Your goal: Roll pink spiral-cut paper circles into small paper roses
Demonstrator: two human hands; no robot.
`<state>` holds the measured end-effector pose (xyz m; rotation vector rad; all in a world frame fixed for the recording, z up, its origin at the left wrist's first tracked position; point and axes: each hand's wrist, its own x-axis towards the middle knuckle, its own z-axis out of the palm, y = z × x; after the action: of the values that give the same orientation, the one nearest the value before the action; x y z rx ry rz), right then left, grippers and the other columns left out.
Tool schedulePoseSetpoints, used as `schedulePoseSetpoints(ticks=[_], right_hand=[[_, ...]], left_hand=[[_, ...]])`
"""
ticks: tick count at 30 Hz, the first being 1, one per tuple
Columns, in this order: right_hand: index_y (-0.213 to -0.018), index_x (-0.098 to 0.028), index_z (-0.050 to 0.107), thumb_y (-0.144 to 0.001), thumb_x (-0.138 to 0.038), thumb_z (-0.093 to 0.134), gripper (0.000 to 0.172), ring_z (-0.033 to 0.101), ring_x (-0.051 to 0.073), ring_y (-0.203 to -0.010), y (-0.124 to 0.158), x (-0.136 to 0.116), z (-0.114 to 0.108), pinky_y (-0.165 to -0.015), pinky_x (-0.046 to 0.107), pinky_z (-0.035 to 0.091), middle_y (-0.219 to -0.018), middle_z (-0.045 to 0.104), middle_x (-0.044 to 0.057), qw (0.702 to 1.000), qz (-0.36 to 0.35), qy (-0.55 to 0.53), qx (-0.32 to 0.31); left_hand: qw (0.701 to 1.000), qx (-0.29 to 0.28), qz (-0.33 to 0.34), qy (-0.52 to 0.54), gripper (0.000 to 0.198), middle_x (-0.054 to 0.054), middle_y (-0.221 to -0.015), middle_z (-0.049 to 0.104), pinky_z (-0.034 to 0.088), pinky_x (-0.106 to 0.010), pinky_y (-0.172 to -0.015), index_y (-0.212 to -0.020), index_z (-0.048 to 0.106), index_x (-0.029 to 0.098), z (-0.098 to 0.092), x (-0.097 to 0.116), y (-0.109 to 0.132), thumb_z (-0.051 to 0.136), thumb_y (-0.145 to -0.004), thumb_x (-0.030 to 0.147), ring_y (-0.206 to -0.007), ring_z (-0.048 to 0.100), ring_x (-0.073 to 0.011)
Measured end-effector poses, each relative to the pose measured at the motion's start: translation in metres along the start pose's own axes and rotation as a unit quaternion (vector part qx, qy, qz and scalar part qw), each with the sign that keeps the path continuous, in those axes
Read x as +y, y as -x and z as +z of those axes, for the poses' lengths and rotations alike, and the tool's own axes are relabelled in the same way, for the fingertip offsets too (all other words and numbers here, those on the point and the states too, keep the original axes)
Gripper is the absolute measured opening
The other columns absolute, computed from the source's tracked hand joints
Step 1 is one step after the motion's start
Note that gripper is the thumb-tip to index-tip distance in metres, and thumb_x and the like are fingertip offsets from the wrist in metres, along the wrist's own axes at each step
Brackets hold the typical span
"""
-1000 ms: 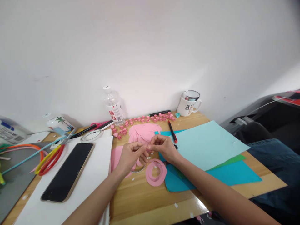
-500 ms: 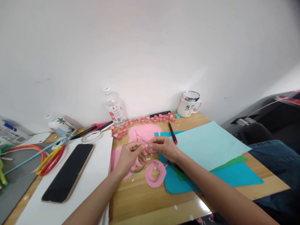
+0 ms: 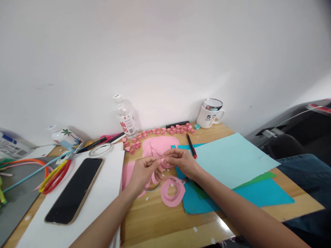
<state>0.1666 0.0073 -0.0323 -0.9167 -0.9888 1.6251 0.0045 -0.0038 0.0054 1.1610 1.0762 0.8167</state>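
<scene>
My left hand (image 3: 143, 172) and my right hand (image 3: 181, 161) meet over the middle of the wooden desk (image 3: 155, 220), fingertips pinched together on a small pink paper piece (image 3: 162, 162) between them. Just below the hands lies a pink paper spiral (image 3: 172, 190). Behind them a stack of pink paper circles (image 3: 159, 144) rests on the desk, and a row of several small pink rolled paper pieces (image 3: 165, 131) runs along the wall.
A phone (image 3: 74, 187) lies on white paper (image 3: 103, 193) at left, beside scissors (image 3: 55, 174) and a tape ring (image 3: 100, 150). Light blue (image 3: 232, 158), green and teal sheets lie at right. A red pen (image 3: 191, 144), water bottle (image 3: 125, 119) and white mug (image 3: 210, 115) stand behind.
The hands stay pinched together on the pink piece with only slight finger movement. The view has shifted a little.
</scene>
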Motion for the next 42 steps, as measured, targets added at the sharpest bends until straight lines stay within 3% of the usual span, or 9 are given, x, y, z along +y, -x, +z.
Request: schedulePoseSetpoints(ticks=[15, 32, 42], right_hand=[[-0.063, -0.016, 0.064, -0.050, -0.029, 0.077, 0.023, 0.059, 0.011, -0.052, 0.0002, -0.0015, 0.0029, -0.056, 0.024, 0.050, -0.056, 0.064, -0.002, 1.000, -0.014, 0.007, 0.018], [-0.073, -0.014, 0.068, -0.055, -0.030, 0.075, 0.025, 0.063, 0.015, -0.063, -0.0052, 0.0047, -0.0014, -0.070, 0.029, 0.049, -0.067, 0.068, 0.003, 1.000, -0.013, -0.015, -0.004], [-0.073, -0.014, 0.065, -0.047, -0.029, 0.079, 0.032, 0.061, 0.013, -0.057, -0.0065, 0.0040, -0.0038, -0.061, 0.027, 0.050, -0.062, 0.067, 0.002, 0.999, -0.016, -0.033, 0.007]], left_hand=[[1.000, -0.013, 0.007, 0.003, 0.023, -0.002, -0.054, 0.061, 0.042, -0.020, -0.040, -0.062, 0.059, 0.012, 0.0002, -0.0003, 0.0013, 0.058, -0.073, 0.032, -0.039, 0.053, -0.0097], [1.000, -0.005, 0.023, 0.005, 0.029, -0.002, -0.054, 0.059, 0.044, -0.021, -0.040, -0.062, 0.056, 0.011, -0.0022, -0.0018, -0.0007, 0.056, -0.074, 0.038, -0.040, 0.054, -0.0105], [1.000, -0.011, 0.025, 0.007, 0.028, -0.002, -0.054, 0.060, 0.043, -0.021, -0.041, -0.063, 0.057, 0.011, -0.0031, -0.0044, -0.0012, 0.057, -0.073, 0.037, -0.041, 0.054, -0.0104]])
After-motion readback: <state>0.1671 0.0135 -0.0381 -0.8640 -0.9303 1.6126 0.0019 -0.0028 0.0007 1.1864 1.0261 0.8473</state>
